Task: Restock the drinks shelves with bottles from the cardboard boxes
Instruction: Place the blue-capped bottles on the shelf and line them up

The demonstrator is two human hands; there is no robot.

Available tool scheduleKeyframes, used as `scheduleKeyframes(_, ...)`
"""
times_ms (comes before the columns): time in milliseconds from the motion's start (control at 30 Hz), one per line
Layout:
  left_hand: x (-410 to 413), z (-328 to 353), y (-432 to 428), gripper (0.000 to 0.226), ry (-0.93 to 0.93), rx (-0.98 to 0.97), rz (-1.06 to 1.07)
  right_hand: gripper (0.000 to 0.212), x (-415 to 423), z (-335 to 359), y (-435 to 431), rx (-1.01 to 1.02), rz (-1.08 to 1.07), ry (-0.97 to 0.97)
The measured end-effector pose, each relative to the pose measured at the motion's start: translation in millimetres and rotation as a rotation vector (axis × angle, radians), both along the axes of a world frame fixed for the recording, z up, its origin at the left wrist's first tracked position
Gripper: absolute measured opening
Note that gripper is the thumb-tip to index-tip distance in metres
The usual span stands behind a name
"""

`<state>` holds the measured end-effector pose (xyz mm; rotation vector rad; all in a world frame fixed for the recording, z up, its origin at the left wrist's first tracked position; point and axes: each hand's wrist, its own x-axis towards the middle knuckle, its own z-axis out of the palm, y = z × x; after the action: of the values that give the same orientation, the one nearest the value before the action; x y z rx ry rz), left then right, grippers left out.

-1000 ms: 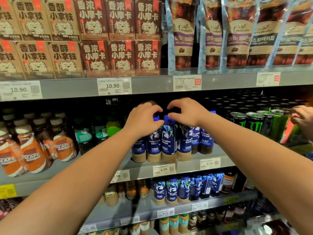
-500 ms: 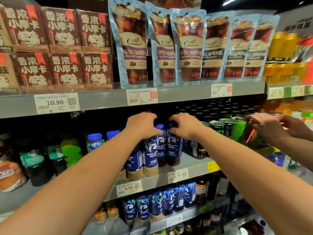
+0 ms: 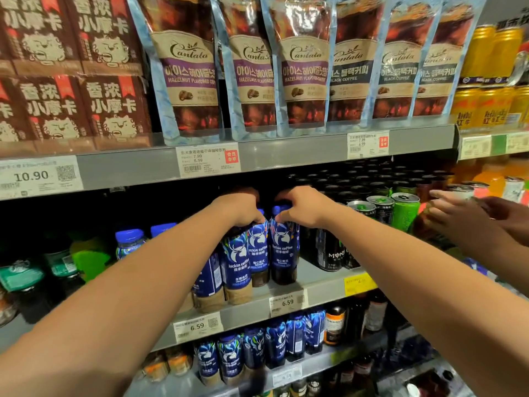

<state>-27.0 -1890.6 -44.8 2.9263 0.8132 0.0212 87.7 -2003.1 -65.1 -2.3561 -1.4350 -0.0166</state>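
As their fingers curl over blue caps, the left hand (image 3: 240,209) grips one coffee bottle (image 3: 237,253) and the right hand (image 3: 300,206) grips its neighbour (image 3: 283,247) at 3 o'clock, both standing at the front of the middle shelf (image 3: 320,285). This is likely the placing step; next, square them in line and release.

Bottles (image 3: 259,253) stand on the middle shelf (image 3: 320,285), cans (image 3: 383,209) to their right.

"Cantata" on pouches (image 3: 189,67), "luckin coffee" on bottles (image 3: 237,262), "10.90" and "6.59" on tags (image 3: 40,176)
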Motion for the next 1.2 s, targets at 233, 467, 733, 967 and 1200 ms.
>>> scheduleKeyframes(233, 7.7, -2.7, -10.6, 0.049, -0.064, 0.003, -0.047, 0.046, 9.4, 6.6, -9.6, -0.051, 0.036, -0.014)
scheduleKeyframes(467, 22.0, -9.0, -23.9, 0.044, -0.143, 0.011, -0.095, 0.046, 21.1, 8.2, -26.5, -0.068, 0.006, -0.02)
scheduleKeyframes(733, 18.4, -12.2, -24.0, 0.058, -0.2, -0.011, -0.099, 0.039, 16.7, 4.1, -30.6, -0.04, -0.004, -0.058)
scheduleKeyframes(967, -16.7, -3.6, 0.8, 0.064, -0.066, 0.072, -0.076, 0.045, -12.4, 14.1, -12.8, 0.101, 0.045, -0.245)
scheduleKeyframes(1200, -63.1, -0.4, 30.7, 0.076, -0.05, 0.026, 0.002, 0.044, -55.2, 6.9, 24.7, 0.035, 0.16, -0.204)
